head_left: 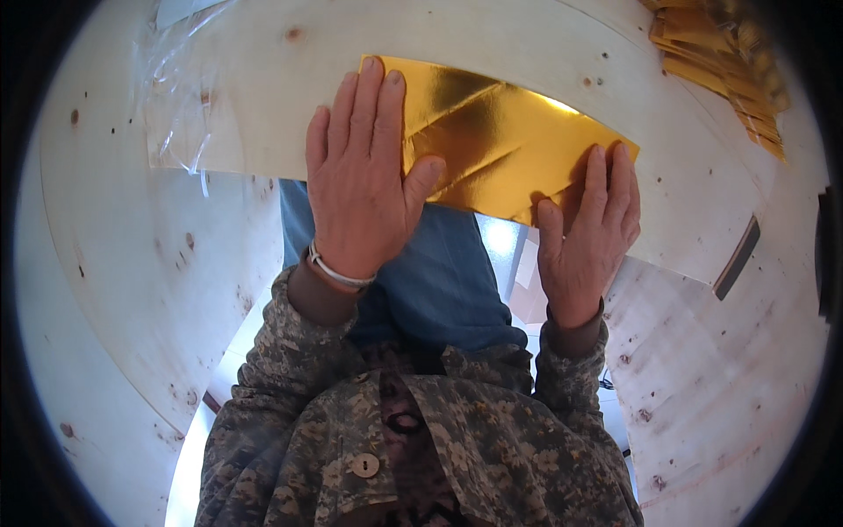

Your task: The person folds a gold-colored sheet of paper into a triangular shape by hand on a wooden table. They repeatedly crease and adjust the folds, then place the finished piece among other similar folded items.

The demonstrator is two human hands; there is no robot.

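Pale, knotty tabletop [263, 97] bears a gold sheet [496, 132].

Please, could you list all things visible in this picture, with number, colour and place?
gold sheet: one, shiny gold, upper centre
wooden surface: count unclear, pale with brown knots, upper part and both sides
clear plastic: count unclear, transparent, upper left
gold pieces: several, gold, upper right
flat strip: one, dark, right side
dark object: one, black, far right edge, kind unclear
floor: one, whitish, in lower gaps
jeans: one pair, blue, centre
jacket: one, grey-brown camouflage, bottom
bracelet: one, silver, left wrist
left hand: one, bare, over sheet's left end
right hand: one, bare, on sheet's right end
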